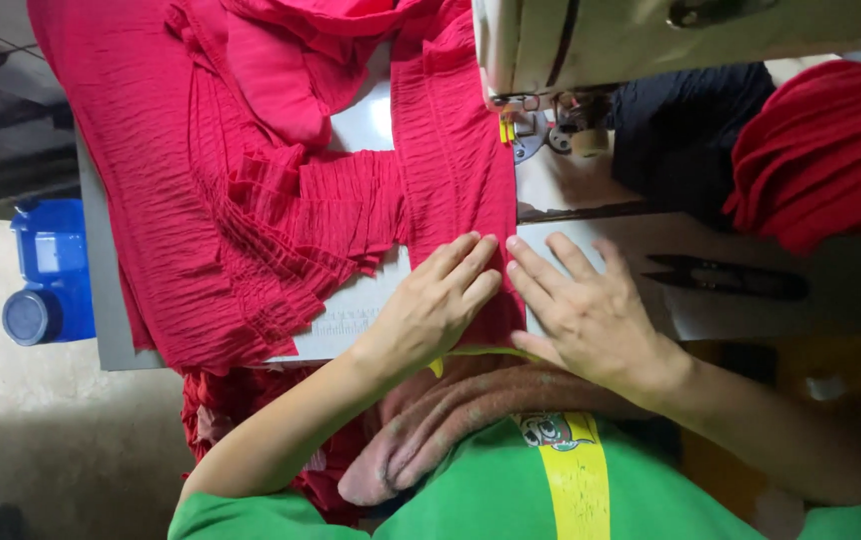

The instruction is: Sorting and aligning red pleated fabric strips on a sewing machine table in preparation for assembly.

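Red crinkled garment (251, 220), spread over the bench (351, 325) beneath the sewing machine (651, 35): judged light, soft, limp and prone to bunching, best controlled by flat pressure near its edge, where left hand (436, 305) and right hand (586, 310) lie open, palms down.

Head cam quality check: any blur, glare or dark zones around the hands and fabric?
Head view: left hand, right hand and red fabric evenly lit and fairly sharp; mild glare on the sewing machine; dark, murky zone around the thread snips and the right edge; green shirt soft, close to the lens.
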